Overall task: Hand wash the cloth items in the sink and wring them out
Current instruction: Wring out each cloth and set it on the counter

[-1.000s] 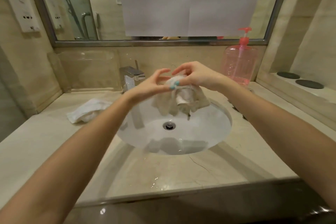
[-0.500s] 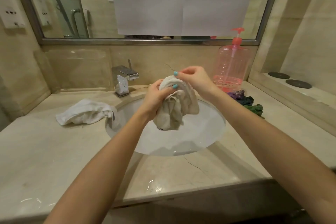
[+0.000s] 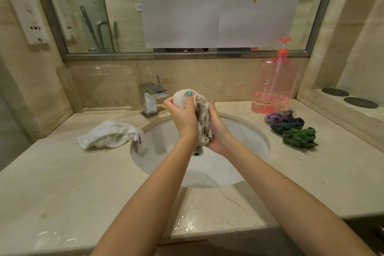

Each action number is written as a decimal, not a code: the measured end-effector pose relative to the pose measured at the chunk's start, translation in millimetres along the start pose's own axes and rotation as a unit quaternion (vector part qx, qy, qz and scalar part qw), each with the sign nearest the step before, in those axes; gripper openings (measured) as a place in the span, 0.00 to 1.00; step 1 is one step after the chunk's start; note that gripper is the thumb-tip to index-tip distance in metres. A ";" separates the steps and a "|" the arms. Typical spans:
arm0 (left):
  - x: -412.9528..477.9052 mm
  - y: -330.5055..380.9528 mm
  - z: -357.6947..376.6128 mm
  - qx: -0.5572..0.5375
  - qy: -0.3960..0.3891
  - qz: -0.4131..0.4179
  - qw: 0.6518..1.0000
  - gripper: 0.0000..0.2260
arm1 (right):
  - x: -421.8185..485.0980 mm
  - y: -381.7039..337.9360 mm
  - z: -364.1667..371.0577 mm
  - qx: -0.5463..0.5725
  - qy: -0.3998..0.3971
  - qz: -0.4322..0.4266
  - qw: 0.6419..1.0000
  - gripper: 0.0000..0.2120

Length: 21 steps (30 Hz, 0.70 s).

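Observation:
A wet beige cloth [image 3: 202, 114] is bunched upright between both hands, above the white sink basin [image 3: 245, 131]. My left hand [image 3: 182, 116] grips its upper part, fingers curled over the top. My right hand [image 3: 217, 129] clasps the lower part from the right side. A tail of the cloth hangs down toward the drain [image 3: 197, 153], which is mostly hidden. A white towel [image 3: 108, 135] lies crumpled on the counter left of the basin, one corner drooping over the rim.
The chrome faucet [image 3: 151, 95] stands behind the basin with no water running. A pink pump bottle [image 3: 274, 85] sits at the back right. Purple [image 3: 278, 115], dark blue [image 3: 287, 125] and green [image 3: 300, 137] wrung cloths lie right of the sink. Water drops wet the front counter [image 3: 187, 224].
The hands have closed together around the cloth, squeezing it into a tighter vertical bundle. My right hand moved from the top of the cloth down to its lower right side.

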<state>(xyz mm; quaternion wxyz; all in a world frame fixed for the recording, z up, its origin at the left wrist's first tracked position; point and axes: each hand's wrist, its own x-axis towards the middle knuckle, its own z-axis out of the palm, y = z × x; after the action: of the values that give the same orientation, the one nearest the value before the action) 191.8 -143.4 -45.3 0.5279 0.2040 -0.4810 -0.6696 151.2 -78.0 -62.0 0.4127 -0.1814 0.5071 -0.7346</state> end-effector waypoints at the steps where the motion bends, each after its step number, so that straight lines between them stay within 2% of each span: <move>1: -0.4 -0.2 -0.8 0.029 -0.019 0.015 0.999 0.16 | -0.2 0.4 1.0 -0.003 0.005 -0.001 1.000 0.29; 3: 7.8 -0.8 -6.1 0.107 -0.085 0.061 0.989 0.24 | 0.2 -1.3 -1.3 -0.027 0.021 -0.021 0.999 0.25; 4: 14.7 -1.0 -11.6 0.162 -0.130 0.100 0.973 0.25 | 1.7 -2.8 -4.2 -0.058 0.035 -0.036 0.997 0.22; 7: 29.4 -2.0 -32.4 0.268 -0.274 0.204 0.901 0.23 | 5.6 -8.5 -10.4 -0.138 0.059 -0.055 0.987 0.22; 9: 31.2 -5.1 -41.9 0.297 -0.317 0.248 0.866 0.22 | 9.6 -8.7 -9.7 -0.167 0.059 -0.057 0.983 0.27; 10: 29.4 -6.8 -42.7 0.302 -0.309 0.269 0.861 0.20 | 9.6 -8.5 -6.4 -0.180 0.062 -0.065 0.980 0.29; 12: 23.4 -12.8 -41.6 0.310 -0.241 0.300 0.869 0.19 | 6.5 -5.8 3.1 -0.232 0.086 -0.098 0.964 0.31; 14: 15.7 -13.0 -38.1 0.327 -0.181 0.283 0.883 0.20 | 3.8 -1.7 7.4 -0.312 0.146 -0.155 0.926 0.32; 18: 6.9 -15.5 -33.9 0.338 -0.144 0.166 0.915 0.22 | 3.2 3.4 2.9 -0.422 0.188 -0.247 0.851 0.28; 21: 11.3 -20.4 -29.3 0.377 -0.126 0.050 0.916 0.23 | 7.4 5.5 -5.0 -0.540 0.176 -0.296 0.768 0.25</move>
<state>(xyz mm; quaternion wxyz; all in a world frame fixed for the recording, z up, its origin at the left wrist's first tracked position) 200.3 -166.6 -73.4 0.3791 0.2776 -0.7700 -0.4316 145.7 -81.6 -70.2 -0.0872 -0.3831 0.8050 -0.4446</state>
